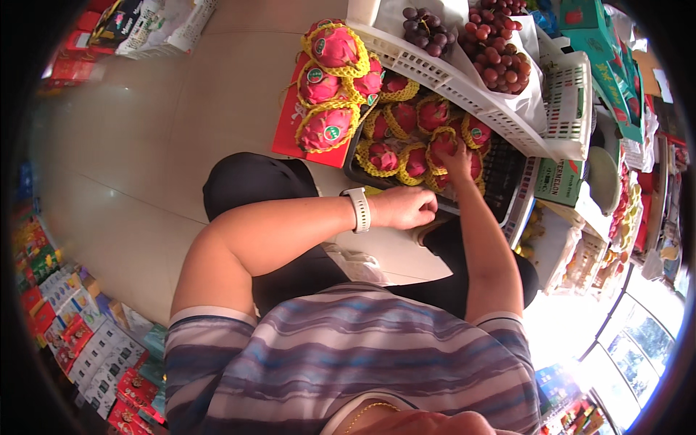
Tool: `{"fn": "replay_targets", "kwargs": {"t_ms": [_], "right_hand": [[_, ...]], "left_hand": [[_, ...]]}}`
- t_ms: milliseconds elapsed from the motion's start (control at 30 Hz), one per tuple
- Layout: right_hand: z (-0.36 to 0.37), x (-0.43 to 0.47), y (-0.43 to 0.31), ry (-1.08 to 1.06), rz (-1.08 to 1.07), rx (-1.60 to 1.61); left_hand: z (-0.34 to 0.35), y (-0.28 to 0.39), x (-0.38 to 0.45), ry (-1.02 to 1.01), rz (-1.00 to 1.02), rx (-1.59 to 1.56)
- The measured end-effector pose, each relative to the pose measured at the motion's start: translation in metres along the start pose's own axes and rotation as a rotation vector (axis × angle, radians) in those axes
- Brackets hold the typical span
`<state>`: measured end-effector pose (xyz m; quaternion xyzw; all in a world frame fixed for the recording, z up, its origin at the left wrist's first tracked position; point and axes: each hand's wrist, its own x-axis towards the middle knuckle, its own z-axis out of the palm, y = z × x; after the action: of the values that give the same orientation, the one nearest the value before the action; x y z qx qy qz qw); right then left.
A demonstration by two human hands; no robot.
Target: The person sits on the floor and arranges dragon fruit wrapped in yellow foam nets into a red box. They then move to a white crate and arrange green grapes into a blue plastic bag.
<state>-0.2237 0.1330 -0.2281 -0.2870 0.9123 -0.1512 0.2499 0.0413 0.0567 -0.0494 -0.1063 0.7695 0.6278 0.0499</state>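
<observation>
My right hand (457,161) reaches into a dark crate (495,204) of dragon fruits in yellow foam nets, its fingers on one dragon fruit (442,145) near the crate's right part. Whether it grips or only touches that fruit is not clear. With its fingers curled, my left hand (405,207) is at the near edge of the crate, a pale watch on the wrist; the inside of its fingers is hidden. Several netted dragon fruits (328,128) bearing green stickers are stacked on a red box (288,128) left of the crate.
A white plastic basket (451,81) with dark grapes (427,31) and red grapes (497,60) stands behind the crate. To the right are a green watermelon carton (557,182) and more fruit crates. My bent knees flank the near floor. Colourful boxes line the far left.
</observation>
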Motion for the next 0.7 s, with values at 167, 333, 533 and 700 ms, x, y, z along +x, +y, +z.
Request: {"fn": "replay_targets", "kwargs": {"t_ms": [167,333,533,700], "right_hand": [[-0.076,-0.017,-0.019,-0.084,-0.319,0.218],[-0.203,-0.148,-0.109,-0.276,-0.307,0.716],[-0.196,-0.134,-0.096,-0.015,-0.332,0.9],[-0.203,-0.118,-0.09,-0.092,-0.237,0.927]], "left_hand": [[-0.066,0.03,-0.013,0.443,0.209,0.566],[-0.122,-0.002,-0.061,0.873,-0.01,0.874],[-0.091,-0.04,-0.069,0.72,-0.332,1.027],[-0.111,-0.052,-0.067,0.747,-0.379,0.819]]}}
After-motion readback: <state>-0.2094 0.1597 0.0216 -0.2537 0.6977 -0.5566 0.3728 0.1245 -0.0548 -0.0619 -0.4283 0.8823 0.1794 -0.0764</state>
